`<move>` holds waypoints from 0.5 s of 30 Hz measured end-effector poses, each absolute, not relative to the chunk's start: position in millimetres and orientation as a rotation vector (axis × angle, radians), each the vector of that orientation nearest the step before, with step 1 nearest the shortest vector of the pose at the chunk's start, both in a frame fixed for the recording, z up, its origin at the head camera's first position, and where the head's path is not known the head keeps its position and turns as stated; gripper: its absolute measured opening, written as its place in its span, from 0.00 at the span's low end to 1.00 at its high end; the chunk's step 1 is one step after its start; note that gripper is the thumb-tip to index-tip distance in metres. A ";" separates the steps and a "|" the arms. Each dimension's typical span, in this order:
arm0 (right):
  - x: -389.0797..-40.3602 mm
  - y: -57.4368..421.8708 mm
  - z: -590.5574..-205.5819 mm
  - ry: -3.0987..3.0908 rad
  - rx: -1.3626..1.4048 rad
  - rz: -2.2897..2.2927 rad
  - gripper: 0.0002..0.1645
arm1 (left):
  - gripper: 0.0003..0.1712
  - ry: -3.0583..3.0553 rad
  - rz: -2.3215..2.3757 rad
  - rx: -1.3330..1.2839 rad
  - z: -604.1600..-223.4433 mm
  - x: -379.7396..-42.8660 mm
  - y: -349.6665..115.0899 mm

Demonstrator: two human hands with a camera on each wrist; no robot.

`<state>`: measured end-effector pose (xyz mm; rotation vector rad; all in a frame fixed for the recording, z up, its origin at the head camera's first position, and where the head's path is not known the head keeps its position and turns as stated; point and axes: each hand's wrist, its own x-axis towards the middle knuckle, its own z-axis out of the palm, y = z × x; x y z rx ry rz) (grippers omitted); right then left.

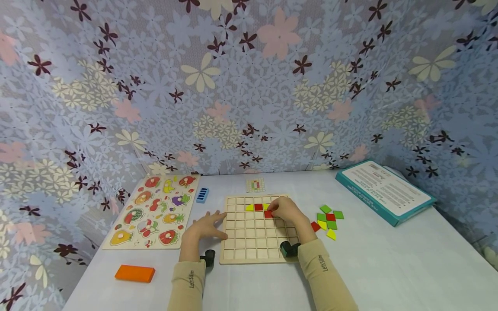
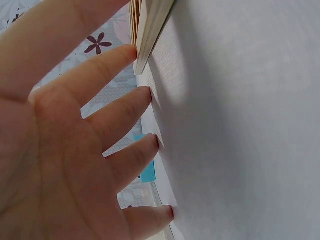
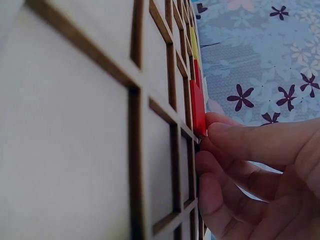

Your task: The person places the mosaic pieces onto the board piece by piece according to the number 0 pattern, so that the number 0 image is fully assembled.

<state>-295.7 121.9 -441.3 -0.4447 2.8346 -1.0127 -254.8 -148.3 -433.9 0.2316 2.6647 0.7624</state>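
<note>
A wooden grid board lies on the white table. My left hand spreads its fingers at the board's left edge; in the left wrist view a fingertip touches the board's side and the other fingers reach down to the table. Over the upper right of the grid, my right hand pinches a red square tile by its edge. In the right wrist view that red tile sits at the thumb and fingertips, in or just over a cell. One row above are a yellow piece, another red tile and a partly covered yellow piece.
Loose green, red and yellow tiles lie right of the board. A small pattern card is behind it. Around stand a teal box, a fruit puzzle board, a blue block and an orange block.
</note>
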 end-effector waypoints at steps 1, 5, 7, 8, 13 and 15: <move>-296.0 122.0 -441.4 2.835 -0.451 -1.004 0.08 | 0.45 2.665 0.763 0.231 -434.0 -255.0 -148.5; -297.4 122.3 -441.5 2.838 -0.452 -0.989 0.09 | 0.45 2.667 0.765 0.228 -434.4 -255.5 -148.4; -297.7 122.7 -441.7 2.839 -0.452 -0.996 0.09 | 0.45 2.662 0.771 0.208 -434.6 -256.1 -147.8; -297.7 123.1 -441.8 2.836 -0.447 -1.003 0.09 | 0.45 2.667 0.767 0.214 -434.6 -256.1 -147.6; -297.0 125.4 -444.0 2.798 -0.443 -1.077 0.09 | 0.45 2.680 0.746 0.218 -434.2 -255.4 -147.0; -296.1 126.6 -443.6 2.765 -0.426 -1.134 0.10 | 0.44 2.677 0.749 0.214 -434.9 -255.2 -147.0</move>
